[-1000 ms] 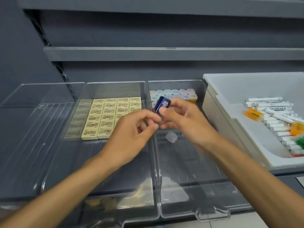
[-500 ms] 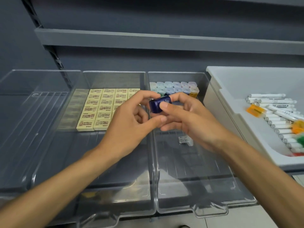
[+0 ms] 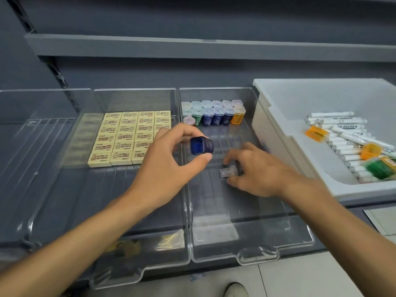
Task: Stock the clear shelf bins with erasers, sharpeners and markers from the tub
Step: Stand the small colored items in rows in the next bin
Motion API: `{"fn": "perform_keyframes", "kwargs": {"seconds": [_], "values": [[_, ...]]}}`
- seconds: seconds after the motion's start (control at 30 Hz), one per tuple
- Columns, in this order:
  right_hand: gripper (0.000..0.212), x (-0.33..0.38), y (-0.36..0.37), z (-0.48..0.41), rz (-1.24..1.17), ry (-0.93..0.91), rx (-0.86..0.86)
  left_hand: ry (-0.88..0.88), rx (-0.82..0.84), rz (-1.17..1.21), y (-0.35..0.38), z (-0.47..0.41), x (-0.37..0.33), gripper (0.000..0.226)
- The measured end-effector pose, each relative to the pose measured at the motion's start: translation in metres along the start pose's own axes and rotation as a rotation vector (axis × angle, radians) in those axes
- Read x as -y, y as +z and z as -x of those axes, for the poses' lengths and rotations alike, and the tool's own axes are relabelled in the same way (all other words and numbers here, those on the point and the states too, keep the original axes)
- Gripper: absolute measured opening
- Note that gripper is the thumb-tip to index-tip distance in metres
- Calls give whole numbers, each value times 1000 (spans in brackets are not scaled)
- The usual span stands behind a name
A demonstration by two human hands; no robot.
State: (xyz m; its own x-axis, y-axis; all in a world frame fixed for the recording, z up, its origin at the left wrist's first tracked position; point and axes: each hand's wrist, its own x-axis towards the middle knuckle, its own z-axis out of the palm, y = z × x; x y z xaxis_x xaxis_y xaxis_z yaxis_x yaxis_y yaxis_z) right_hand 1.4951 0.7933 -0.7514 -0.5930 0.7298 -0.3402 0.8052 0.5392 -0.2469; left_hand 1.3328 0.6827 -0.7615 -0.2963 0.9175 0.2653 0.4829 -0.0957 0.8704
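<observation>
I'm seeing the left hand [image 3: 167, 168] pinching the blue sharpener [image 3: 201, 145] between thumb and fingertips, hovering over the wall between the middle bin [image 3: 139, 200] and the right bin [image 3: 246, 232]. The right hand [image 3: 257, 172] is curling thumb and fingers onto a small clear cap [image 3: 227, 173] lying on the right bin's floor. It's looking like a pinch, though the fingers are partly hiding the contact. Risks I'm flagging: the cap is tiny, see-through and sitting on slick ribbed plastic, so a shallow pinch is likely sending it skidding or popping out. The sharpener is riding on two small contact patches, so pushing the cap on off-axis is risking it twisting free and dropping among the erasers [image 3: 128, 136]. Reaching back is risking toppling the row of sharpeners [image 3: 214, 113]. Markers [image 3: 342, 142] are waiting in the tub [image 3: 278, 129].
</observation>
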Motion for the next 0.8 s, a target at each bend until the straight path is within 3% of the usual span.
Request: {"fn": "perform_keyframes", "kwargs": {"seconds": [0.2, 0.3, 0.4, 0.47, 0.6, 0.8], "values": [[22, -2, 3, -8, -95, -61, -181, -2, 12, -21, 1, 0, 5, 24], [14, 3, 2, -11, -427, -207, -334, 12, 0, -6, 0, -1, 8, 26], [13, 15, -3, -9, -796, -338, -383, -2, -11, -8, 2, 0, 8, 43], [17, 21, -6, -7, -908, -406, -389, -42, -2, 11, 2, 1, 7, 50], [33, 27, -8, -5, -892, -520, -394, -89, 31, 94, 1, 2, 4, 59], [21, 31, -9, -2, -946, -545, -436, -71, 61, 178, 1, 1, 4, 44]]}}
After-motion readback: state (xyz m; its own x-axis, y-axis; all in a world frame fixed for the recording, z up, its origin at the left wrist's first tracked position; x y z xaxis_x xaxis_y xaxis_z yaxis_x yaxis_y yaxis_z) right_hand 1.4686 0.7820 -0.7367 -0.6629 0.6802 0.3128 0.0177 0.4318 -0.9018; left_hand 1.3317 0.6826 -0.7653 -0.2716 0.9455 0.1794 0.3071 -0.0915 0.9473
